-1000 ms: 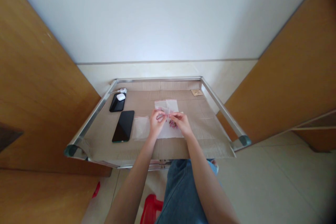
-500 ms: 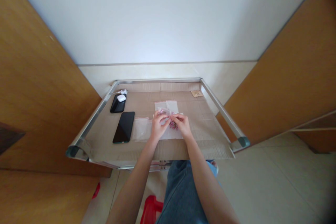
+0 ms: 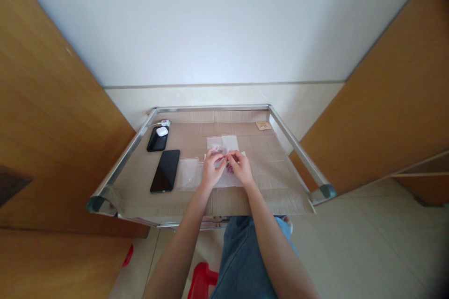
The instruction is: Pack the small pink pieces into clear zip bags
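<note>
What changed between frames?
Left hand and right hand drew slightly back toward the person, still pinching the small clear bag above the pink beaded item. Nothing visibly let go. The smartphone and earbud case stayed put.

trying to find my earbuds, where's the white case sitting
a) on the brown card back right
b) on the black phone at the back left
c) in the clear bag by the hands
b, the white earbuds case lies on top of the black phone, back left of the cardboard sheet
</note>
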